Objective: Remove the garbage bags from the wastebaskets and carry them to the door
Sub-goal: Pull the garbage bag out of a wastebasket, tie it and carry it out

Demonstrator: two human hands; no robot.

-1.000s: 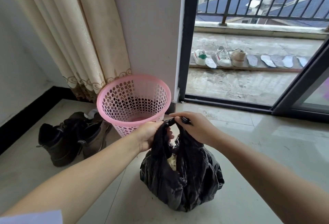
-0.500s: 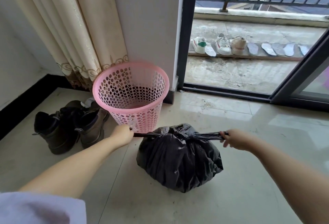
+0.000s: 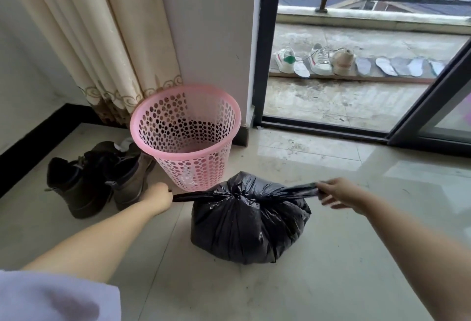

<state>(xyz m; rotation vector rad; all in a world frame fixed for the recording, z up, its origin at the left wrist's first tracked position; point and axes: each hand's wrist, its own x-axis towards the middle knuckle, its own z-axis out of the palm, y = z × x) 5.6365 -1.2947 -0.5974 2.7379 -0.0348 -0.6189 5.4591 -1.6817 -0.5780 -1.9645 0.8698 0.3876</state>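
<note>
Sitting on the tiled floor (image 3: 331, 282) just in front of the pink wastebasket (image 3: 186, 127), the black garbage bag (image 3: 248, 229) now has its mouth drawn into a knot at the top, the two tails stretched out flat to either side. A second ago both hands were bunched together over the bag's open neck; half a second ago they had pulled apart, and they remain apart now with the tails taut, so the knot looks cinched and the bag, by my reading, is close to ready for carrying to the door. The left hand (image 3: 159, 197) is closed around the end of the left tail, beside the basket's foot. The right hand (image 3: 336, 192) pinches the right tail between thumb and fingers, its other fingers partly loose. The bag lies between the two hands, slightly lower than both. The wastebasket stands unlined against the wall, by the curtain (image 3: 102, 40). A pair of dark boots (image 3: 99, 178) sits to its left, and beyond the sliding door frame (image 3: 262, 47) sneakers (image 3: 318, 61) are lined up on the balcony.
</note>
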